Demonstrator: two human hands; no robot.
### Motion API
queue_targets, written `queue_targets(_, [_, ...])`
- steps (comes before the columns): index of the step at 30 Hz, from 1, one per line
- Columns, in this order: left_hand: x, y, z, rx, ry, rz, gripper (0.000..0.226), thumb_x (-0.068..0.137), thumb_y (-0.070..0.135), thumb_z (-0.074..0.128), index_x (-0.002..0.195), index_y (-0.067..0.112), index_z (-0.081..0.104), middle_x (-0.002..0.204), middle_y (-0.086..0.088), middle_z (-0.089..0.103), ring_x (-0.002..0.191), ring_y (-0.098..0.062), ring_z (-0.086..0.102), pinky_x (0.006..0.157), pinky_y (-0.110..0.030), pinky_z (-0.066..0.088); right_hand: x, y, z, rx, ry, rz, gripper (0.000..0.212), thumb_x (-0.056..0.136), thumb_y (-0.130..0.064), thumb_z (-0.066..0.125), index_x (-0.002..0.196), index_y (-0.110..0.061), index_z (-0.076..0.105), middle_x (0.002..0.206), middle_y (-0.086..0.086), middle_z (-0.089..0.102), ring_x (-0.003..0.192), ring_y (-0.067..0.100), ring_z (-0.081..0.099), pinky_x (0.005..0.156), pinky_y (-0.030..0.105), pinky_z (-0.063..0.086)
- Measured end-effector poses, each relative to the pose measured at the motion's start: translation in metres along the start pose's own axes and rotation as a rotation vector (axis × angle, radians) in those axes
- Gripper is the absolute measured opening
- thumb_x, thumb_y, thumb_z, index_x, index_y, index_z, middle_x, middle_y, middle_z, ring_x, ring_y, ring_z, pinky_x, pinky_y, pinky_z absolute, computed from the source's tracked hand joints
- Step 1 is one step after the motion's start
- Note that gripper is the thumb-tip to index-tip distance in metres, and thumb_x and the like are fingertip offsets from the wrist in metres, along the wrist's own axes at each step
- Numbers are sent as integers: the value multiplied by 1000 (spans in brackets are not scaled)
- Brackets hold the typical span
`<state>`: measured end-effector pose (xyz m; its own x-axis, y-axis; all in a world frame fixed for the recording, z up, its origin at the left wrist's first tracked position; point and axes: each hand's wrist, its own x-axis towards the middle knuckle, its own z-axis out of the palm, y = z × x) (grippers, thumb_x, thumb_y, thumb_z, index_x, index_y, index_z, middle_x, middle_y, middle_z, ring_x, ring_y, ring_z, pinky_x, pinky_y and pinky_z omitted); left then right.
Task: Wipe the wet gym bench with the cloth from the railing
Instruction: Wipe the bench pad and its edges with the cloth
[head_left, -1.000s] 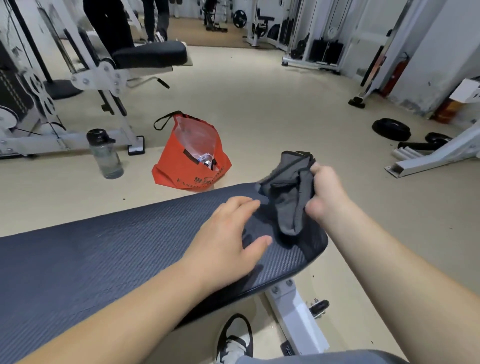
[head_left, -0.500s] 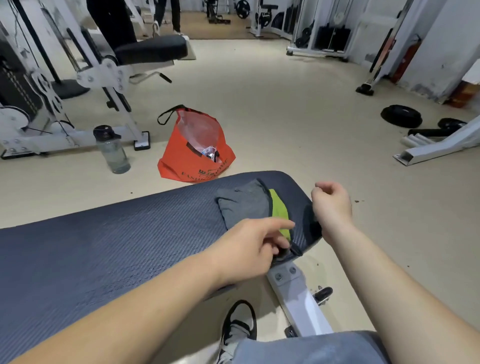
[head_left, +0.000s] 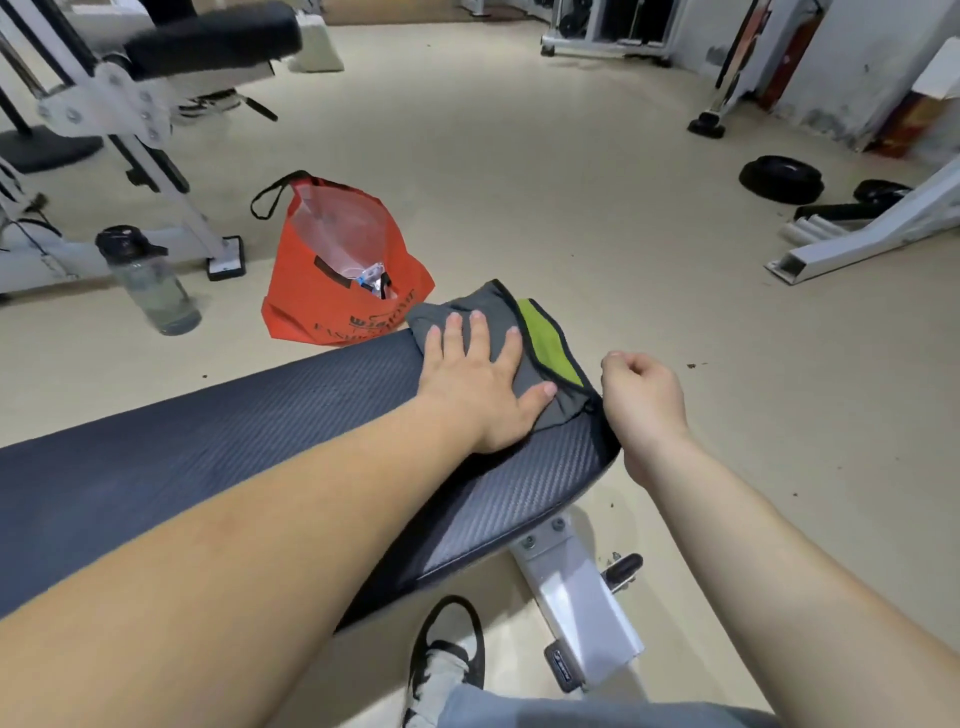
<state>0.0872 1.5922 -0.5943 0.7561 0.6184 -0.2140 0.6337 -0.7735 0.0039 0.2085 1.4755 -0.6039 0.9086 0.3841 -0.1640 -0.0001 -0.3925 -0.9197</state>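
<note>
A dark blue padded gym bench (head_left: 218, 447) runs from the left edge to the centre. At its right end lies a grey cloth (head_left: 498, 322) with a lime-green patch and dark trim. My left hand (head_left: 478, 379) lies flat on the cloth, fingers spread, pressing it onto the pad. My right hand (head_left: 644, 395) hovers just off the bench's right end, fingers loosely curled, with nothing in it and a small gap between it and the cloth.
An orange bag (head_left: 337, 280) and a water bottle (head_left: 150, 280) stand on the floor beyond the bench. A white machine frame (head_left: 119, 104) is at far left, weight plates (head_left: 779, 179) and a white bar at right. My shoe (head_left: 447, 649) is beside the bench's leg (head_left: 576, 597).
My right hand let go of the bunched cloth and it now lies spread on the bench end. My left hand moved from the bench's near edge up onto the cloth and flattened.
</note>
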Motion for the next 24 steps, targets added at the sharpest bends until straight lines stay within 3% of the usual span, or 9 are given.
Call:
queue_targets(3, [1,29,6,-2,30,-14,93,85,81,5,160,28,-9,167,-21,-17,151,-47,-19,120,-61,-10,4,-1,-6,38,56,32,35,101,-32,43,69,-17,44,65,0,41,61,24,35,58,33,28])
queue_targets(8, [-58,18,17,57,83,405,71,96,70,13,159,41,-2,169,-14,-11,154,-36,-14,125,-50,-5,4,-4,-9,-36,70,-11,39,100,-36,43,78,-7,59,68,3,51,68,28,45,68,34,37])
queue_targets(10, [-71,-15,17,71,118,476,65,97,67,12,158,45,5,170,-10,-3,156,-29,-6,126,-46,1,0,-4,-8,-86,41,-60,41,100,-35,46,89,1,62,73,5,54,72,27,47,67,35,38])
queue_targets(12, [-65,-59,15,70,120,351,65,96,66,10,157,46,11,171,-9,3,157,-26,1,126,-44,7,-10,-8,-4,-161,-16,-127,34,98,-31,47,84,-3,61,71,3,55,73,28,50,66,36,39])
queue_targets(16, [-70,-108,16,21,91,-65,62,100,59,18,159,39,12,170,-13,4,156,-31,3,126,-47,6,-35,-29,12,-312,-159,-325,26,99,-28,52,87,-14,70,72,0,68,80,29,66,76,36,50])
queue_targets(18, [-101,-91,26,-19,115,-52,64,98,61,14,159,41,9,171,-11,0,156,-31,-2,126,-49,2,-46,-41,25,-332,-222,-399,23,98,-27,53,89,-18,72,74,-8,67,82,22,66,76,32,48])
queue_targets(21, [-168,-73,35,-58,116,199,62,97,64,10,157,48,6,170,-3,-8,156,-25,-9,126,-46,0,-61,-53,48,-357,-315,-476,21,99,-28,56,89,-20,73,80,-11,70,83,16,64,78,28,47])
queue_targets(24, [-179,-122,35,-28,94,236,62,96,66,5,156,51,8,170,3,-8,157,-17,-7,127,-42,5,-76,-59,65,-385,-398,-518,23,98,-29,57,81,-21,70,73,-13,67,73,7,61,70,26,46])
